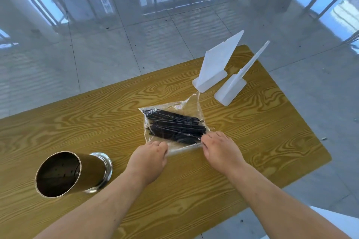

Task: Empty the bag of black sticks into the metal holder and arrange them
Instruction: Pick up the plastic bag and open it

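bag (175, 122): clear plastic, flat on table, black sticks (174, 127) inside | metal holder (73, 173): upright, empty, left of bag

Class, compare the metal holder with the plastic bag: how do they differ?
The metal holder stands upright, seemingly empty; the plastic bag lies flat, full of black sticks. The holder is opaque; the bag is clear. Both rest on the table.

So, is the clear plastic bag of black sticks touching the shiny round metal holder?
Apart. The head view shows a strip of bare wooden table between the bag and the holder.
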The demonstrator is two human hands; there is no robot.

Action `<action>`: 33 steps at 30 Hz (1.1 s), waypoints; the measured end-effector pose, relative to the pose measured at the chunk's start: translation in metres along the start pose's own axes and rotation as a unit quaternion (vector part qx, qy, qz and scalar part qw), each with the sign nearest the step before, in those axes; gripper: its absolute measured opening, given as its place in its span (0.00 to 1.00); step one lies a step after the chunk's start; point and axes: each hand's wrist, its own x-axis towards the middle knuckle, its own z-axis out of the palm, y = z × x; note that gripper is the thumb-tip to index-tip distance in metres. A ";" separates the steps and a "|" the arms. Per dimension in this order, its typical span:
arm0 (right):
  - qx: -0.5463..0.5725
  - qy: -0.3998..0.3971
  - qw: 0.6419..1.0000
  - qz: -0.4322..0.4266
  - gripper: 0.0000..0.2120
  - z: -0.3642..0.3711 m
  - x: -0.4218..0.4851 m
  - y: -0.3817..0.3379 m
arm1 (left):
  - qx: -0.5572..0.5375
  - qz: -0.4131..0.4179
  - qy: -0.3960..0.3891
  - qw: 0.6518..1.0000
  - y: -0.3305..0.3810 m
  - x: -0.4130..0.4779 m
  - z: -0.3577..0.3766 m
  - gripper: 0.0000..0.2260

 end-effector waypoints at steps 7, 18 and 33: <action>0.129 0.091 0.987 0.042 0.07 -0.092 0.024 -0.030 | -0.040 -0.047 0.147 0.987 -0.009 0.005 -0.093 0.10; 0.275 0.171 0.946 -0.005 0.08 -0.258 0.056 -0.126 | 0.030 0.025 0.257 0.966 -0.030 -0.040 -0.263 0.44; 0.295 0.250 0.918 -0.086 0.17 -0.413 0.014 -0.233 | 0.160 0.024 0.389 0.907 -0.023 -0.120 -0.386 0.49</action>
